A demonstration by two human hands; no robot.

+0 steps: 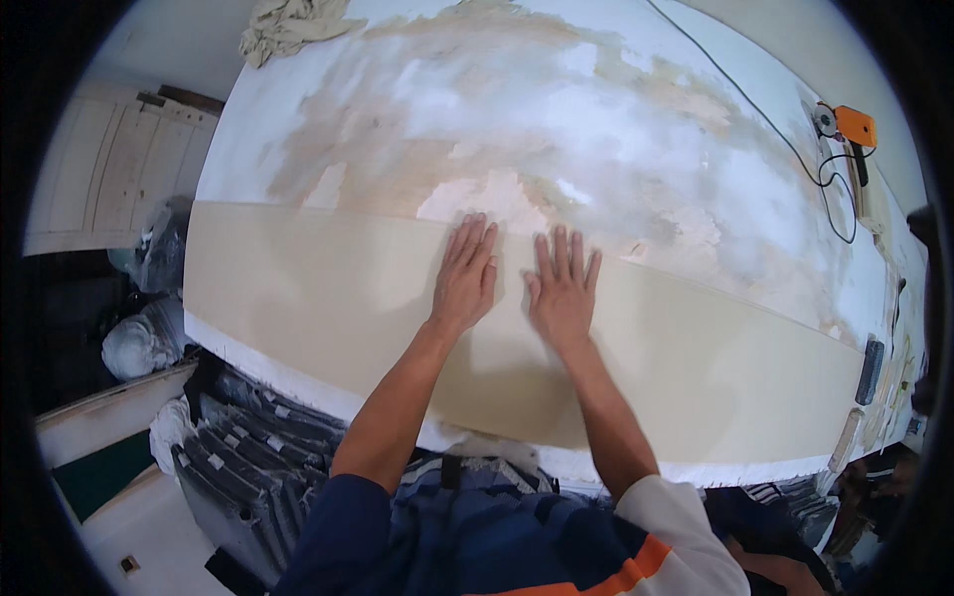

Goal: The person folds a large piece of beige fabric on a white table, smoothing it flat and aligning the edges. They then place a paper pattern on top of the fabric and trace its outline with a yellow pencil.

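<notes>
A long beige sheet [328,298] lies flat along the near side of a white, stained table [596,109]. Both palms face down on it, side by side near the middle. My left hand [464,276] rests with its fingers stretched toward the sheet's far edge, the tips reaching that edge. Just to the right, my right hand [562,288] lies flat with fingers spread, its tips close to the same edge. Neither hand grips anything. Whether the sheet is fabric or board I cannot tell.
An orange and black power tool [853,127] with a dark cord [765,114] sits at the far right. A dark brush-like block [870,372] lies by the sheet's right end. Crumpled cloth [288,28] is at the far left corner. Stacked dark plastic-wrapped bundles [248,467] stand below the table's near left edge.
</notes>
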